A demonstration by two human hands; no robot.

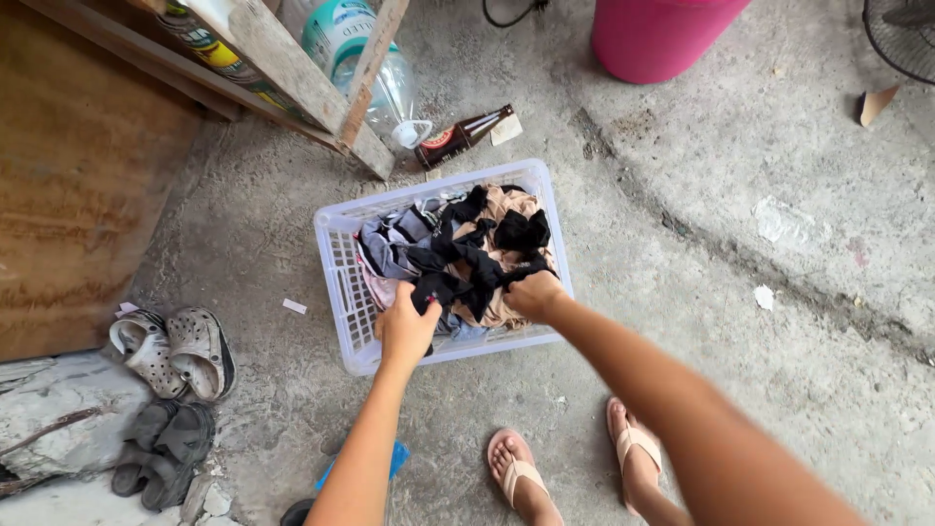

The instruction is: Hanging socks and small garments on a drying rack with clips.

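Both hands in the white slatted plastic laundry basket [343, 282] on the concrete floor [740, 292].

Inside the basket I see my left hand [404, 329] and right hand [533, 295] each closed on the twisted black cloth garment [475, 261] atop the heap — it looks tangled with others, so lifting could drag extras out. A brown glass bottle [463, 136] lies behind the basket.

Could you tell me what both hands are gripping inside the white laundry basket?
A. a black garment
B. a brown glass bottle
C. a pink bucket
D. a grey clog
A: the left hand and right hand both clutch the black garment lying atop the clothes in the white basket.
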